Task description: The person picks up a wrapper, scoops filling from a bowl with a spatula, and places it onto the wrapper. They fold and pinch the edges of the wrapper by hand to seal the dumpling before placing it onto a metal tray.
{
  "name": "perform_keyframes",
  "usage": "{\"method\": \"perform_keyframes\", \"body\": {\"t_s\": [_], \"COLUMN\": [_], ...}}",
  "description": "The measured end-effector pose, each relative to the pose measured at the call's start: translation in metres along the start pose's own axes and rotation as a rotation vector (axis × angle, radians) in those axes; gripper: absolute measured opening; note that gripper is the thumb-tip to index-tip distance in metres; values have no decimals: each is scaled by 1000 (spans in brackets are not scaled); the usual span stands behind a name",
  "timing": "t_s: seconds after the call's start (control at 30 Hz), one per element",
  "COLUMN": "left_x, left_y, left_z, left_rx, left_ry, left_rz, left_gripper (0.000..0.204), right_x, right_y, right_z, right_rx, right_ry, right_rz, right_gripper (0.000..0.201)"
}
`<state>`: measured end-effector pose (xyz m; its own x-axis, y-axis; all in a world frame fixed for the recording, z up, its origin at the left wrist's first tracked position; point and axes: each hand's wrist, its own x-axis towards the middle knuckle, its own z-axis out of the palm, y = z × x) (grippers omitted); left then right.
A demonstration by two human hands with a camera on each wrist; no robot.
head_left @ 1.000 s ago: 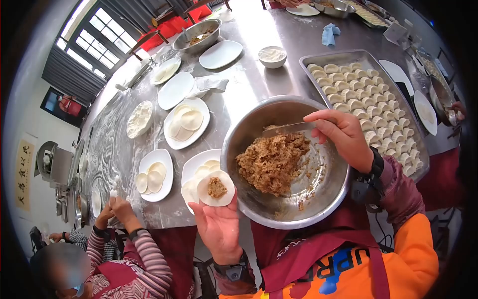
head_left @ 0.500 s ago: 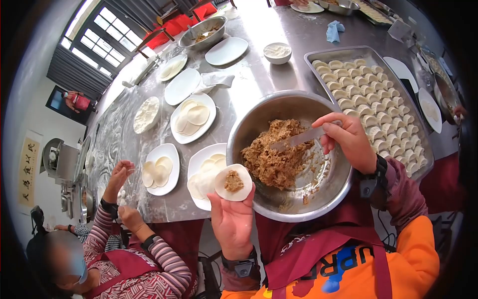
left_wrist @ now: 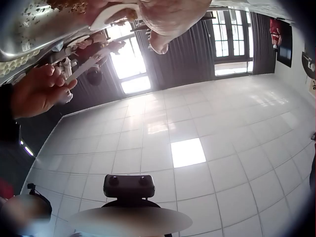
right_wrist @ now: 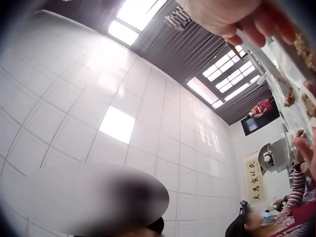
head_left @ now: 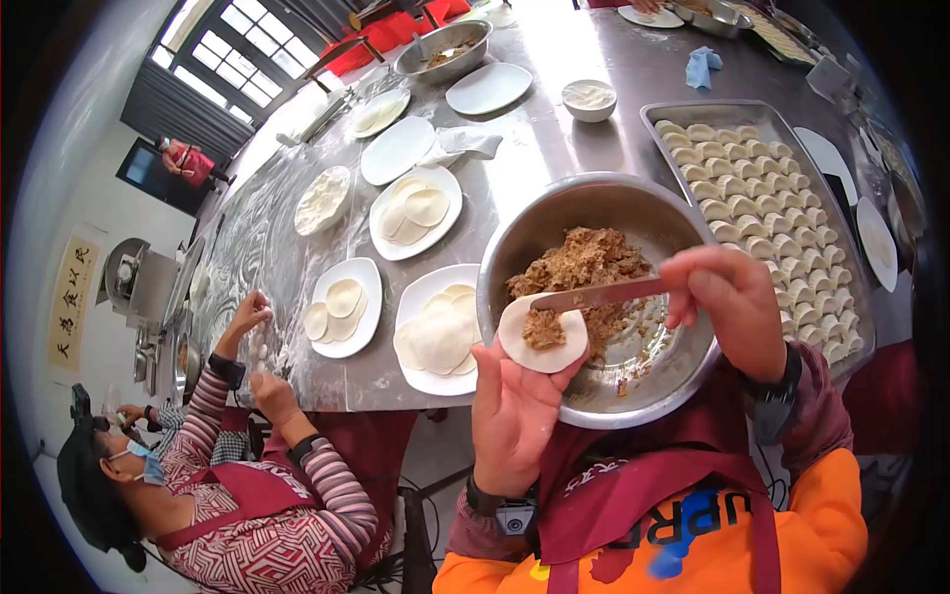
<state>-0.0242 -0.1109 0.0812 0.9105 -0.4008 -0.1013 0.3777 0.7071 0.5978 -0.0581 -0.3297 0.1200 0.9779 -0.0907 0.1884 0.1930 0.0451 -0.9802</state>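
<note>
A round dumpling wrapper (head_left: 572, 343) with a dab of brown filling (head_left: 543, 335) in its middle lies across the fingers of my upturned left hand (head_left: 509, 426). The thumb stands up beside the wrapper, and most of the fingers are hidden beneath it. My right hand (head_left: 727, 309) grips a flat spatula (head_left: 609, 293) whose tip meets the dab of filling. Both hands are at the near side of a steel mixing bowl (head_left: 683, 371), which holds a large mound of the same filling (head_left: 584, 259). In the left wrist view the spatula (left_wrist: 85, 68) shows as a pale flat strip.
Left of the bowl stand a plate of stacked wrappers (head_left: 440, 381) and several more plates. A steel tray (head_left: 859, 358) with rows of folded dumplings is on the right. Behind are a flour bowl (head_left: 590, 109) and a blue cloth (head_left: 703, 67). Another person (head_left: 267, 485) works at the left.
My left hand has carried the wrapper right, over the bowl's near rim. The spatula has come from the mound to the wrapper's filling. The person at the left has lowered a raised hand.
</note>
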Motion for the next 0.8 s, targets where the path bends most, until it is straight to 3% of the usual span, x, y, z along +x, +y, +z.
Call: {"method": "perform_keyframes", "body": {"t_s": [0.03,0.17,0.27,0.37,0.53,0.67,0.77,0.8], "left_x": [0,0,-1,-3,-2,-4,-7,-9], "left_y": [0,-1,-1,2,4,4,2,1], "left_z": [2,2,0,-2,-15,-11,-8,-8], "left_rx": [-6,-46,-90,-111,-147,-137,-125,-111], "left_ry": [-16,-5,21,16,79,51,-22,-36], "left_rz": [-10,-12,-14,-19,14,22,-20,-26], "left_gripper": [76,81,81,81,79,78,77,76], "right_x": [-5,-16,-28,-36,-30,-27,-15,-11], "right_y": [-2,2,9,20,0,-15,-5,2], "right_z": [2,7,21,29,22,18,19,17], "right_rx": [-126,-659,-910,-1014,-738,-281,42,83], "right_ry": [-21,-255,-343,-339,-320,-131,-43,-28], "right_rz": [-75,-745,-1001,-1033,-875,-252,107,139], "right_gripper": [20,24,27,26,24,20,19,19]}}
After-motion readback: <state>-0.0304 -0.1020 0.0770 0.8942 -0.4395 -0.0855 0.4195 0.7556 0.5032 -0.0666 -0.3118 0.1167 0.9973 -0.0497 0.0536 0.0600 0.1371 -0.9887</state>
